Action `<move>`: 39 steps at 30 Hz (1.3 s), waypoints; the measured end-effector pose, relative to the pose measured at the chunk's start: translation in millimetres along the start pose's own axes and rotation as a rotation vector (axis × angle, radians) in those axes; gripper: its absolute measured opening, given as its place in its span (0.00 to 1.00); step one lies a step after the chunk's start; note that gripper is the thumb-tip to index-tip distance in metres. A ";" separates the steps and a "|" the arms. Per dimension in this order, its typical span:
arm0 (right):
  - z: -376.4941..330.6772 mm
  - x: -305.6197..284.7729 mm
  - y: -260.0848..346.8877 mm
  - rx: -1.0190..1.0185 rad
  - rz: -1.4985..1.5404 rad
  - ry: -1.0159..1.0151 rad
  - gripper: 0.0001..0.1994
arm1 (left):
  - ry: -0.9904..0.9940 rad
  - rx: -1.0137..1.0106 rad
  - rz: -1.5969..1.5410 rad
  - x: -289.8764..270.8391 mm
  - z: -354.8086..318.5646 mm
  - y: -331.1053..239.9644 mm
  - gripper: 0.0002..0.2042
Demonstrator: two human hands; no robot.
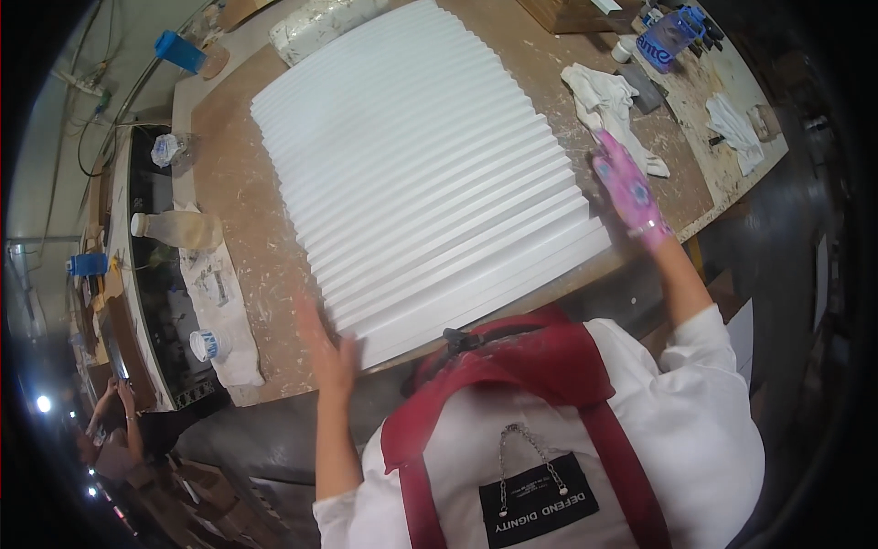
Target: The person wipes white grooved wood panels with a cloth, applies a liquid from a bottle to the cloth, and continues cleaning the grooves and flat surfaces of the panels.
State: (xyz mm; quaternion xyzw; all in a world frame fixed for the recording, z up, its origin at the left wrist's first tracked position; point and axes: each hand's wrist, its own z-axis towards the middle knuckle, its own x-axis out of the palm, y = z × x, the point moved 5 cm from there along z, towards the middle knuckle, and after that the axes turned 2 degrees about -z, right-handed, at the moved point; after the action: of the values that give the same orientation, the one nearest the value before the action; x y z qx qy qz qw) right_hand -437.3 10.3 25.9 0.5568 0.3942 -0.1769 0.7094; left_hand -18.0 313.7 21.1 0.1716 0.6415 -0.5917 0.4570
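Observation:
A white pleated sheet (412, 156), folded in many narrow parallel ridges, lies across the brown work board (240, 197). Its near edge is a flatter, wider strip. My bare left hand (327, 355) is at the sheet's near left corner, fingers stretched out and thumb apart, slightly blurred. On the right side my right hand (628, 186), in a pink patterned glove, lies beside the sheet's edge with its fingers extended forward. Neither hand grips anything visible. Whether either palm touches the sheet, I cannot tell.
White cloths (604, 96) and a grey block (644, 90) lie at right, near a blue jug (670, 41). Along the left edge stand a cloudy bottle (192, 229) and a white tub (208, 345). A wrapped bundle (320, 27) sits behind the sheet. Another person's hands (122, 393) show far left.

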 end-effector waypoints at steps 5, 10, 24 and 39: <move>-82.1 11.5 -4.4 -0.073 -0.148 0.097 0.32 | 0.137 0.151 0.120 26.3 -56.0 -18.0 0.39; -81.2 30.5 7.2 -0.084 -0.115 -0.027 0.32 | 0.071 0.095 0.138 32.7 -36.3 -19.9 0.38; -72.8 55.1 -0.8 0.028 0.079 -0.166 0.27 | -0.086 -0.366 -0.567 45.5 -37.2 17.9 0.33; 71.5 64.7 32.4 0.233 0.053 0.164 0.38 | -0.188 -0.456 -1.040 22.5 119.8 65.4 0.34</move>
State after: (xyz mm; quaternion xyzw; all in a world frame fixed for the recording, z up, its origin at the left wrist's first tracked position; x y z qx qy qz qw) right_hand -348.5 -33.7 2.9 0.6581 0.4128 -0.1566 0.6100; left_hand 65.9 212.5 -21.8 -0.3228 0.7095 -0.5980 0.1864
